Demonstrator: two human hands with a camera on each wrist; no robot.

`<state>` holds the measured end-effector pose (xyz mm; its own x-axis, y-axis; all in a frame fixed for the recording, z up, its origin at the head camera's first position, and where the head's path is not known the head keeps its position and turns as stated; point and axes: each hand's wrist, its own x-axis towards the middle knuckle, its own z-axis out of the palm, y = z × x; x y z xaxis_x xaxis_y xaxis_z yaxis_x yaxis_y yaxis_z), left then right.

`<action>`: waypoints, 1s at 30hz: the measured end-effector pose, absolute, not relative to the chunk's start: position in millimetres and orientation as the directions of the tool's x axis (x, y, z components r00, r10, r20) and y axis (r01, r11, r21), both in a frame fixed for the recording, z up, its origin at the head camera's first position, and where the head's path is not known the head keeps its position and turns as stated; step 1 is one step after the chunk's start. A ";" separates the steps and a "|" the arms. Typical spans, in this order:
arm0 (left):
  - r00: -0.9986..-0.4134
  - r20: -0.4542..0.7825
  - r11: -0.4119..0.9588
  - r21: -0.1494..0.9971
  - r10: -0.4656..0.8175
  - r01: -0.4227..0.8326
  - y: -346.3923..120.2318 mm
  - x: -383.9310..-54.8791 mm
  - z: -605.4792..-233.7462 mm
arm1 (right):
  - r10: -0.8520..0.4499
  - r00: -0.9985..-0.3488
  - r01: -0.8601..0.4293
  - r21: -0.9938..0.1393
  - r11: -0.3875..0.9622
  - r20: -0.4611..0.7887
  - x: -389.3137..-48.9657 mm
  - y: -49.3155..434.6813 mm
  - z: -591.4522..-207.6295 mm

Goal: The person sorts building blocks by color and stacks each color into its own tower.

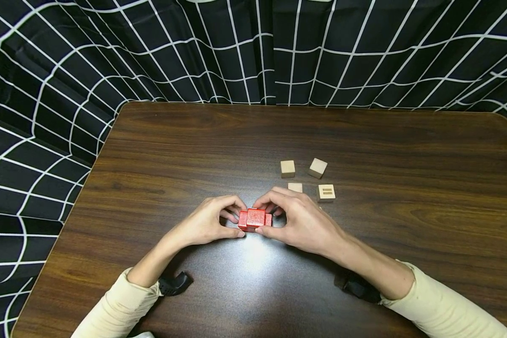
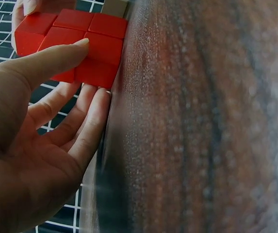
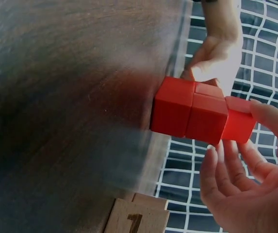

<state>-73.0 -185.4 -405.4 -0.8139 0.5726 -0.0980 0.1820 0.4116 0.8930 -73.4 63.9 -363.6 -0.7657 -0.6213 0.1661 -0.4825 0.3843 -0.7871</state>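
Several red cubes are stacked in a small pyramid on the table, with one top cube (image 1: 256, 217) raised in the middle. My right hand (image 1: 306, 220) pinches that top cube between thumb and fingers; the same cube (image 3: 239, 121) shows between them in the right wrist view. From the other side, my left hand (image 1: 211, 219) holds the stack's lower cubes (image 2: 105, 48). Its thumb (image 2: 63, 57) lies against their near face, and its fingers (image 2: 92, 109) reach to the far side. The hands partly hide the lower cubes in the head view.
Beyond the right hand, several plain wooden cubes (image 1: 288, 169) lie on the dark wood table (image 1: 186, 155). One marked cube (image 1: 326, 193) bears an equals-like sign. A wooden block (image 3: 136, 218) shows a dark numeral. Black gridded cloth (image 1: 219, 51) hangs behind.
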 end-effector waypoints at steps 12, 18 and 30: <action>-0.814 -0.033 0.422 0.866 0.580 0.266 -182.1 -71.9 -403.7 | -0.631 -0.750 -0.525 -0.758 0.387 0.197 -73.9 65.4 -363.6; -0.814 -0.015 0.429 0.855 0.580 0.290 -180.8 -69.0 -402.6 | -0.627 -0.752 -0.519 -0.767 0.376 0.201 -74.5 69.2 -361.3; -0.825 0.003 0.505 0.789 0.566 0.350 -181.5 -60.0 -387.5 | -0.559 -0.805 -0.467 -0.793 0.391 0.198 -78.7 96.4 -351.4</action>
<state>-60.0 -181.5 -387.5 -0.8247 0.5655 0.0031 0.3496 0.5055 0.7888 -78.7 96.4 -351.4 -0.8050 -0.5593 0.1979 -0.4666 0.3909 -0.7934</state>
